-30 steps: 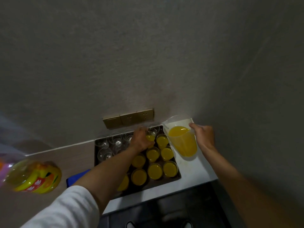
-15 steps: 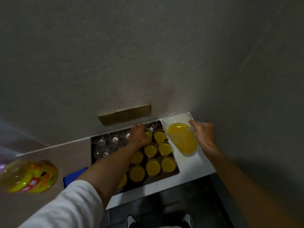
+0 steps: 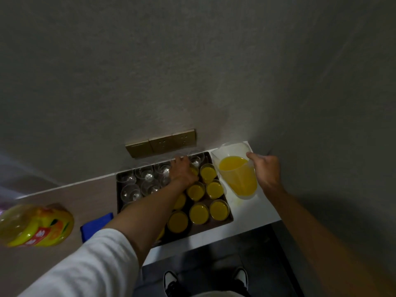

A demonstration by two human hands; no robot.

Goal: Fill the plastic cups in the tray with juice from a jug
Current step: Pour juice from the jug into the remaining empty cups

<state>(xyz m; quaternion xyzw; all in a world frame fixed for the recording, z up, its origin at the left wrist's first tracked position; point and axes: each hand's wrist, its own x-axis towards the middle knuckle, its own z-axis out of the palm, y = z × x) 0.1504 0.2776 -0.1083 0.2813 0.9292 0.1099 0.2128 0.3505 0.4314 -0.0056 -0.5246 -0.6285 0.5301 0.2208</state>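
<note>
jug [image 3: 238,176] tilted less now above white counter [image 3: 257,213], grey wall [image 3: 192,61].

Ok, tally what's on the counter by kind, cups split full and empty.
Filled cups: 9, three partly hidden
Empty cups: about 7, clear ones blur together
Jug: 1
Juice bottle: 1
Tray: 1
Total: about 19

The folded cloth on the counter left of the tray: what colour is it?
Blue. The cloth shows in the head view, lying between the juice bottle and the tray.
</note>
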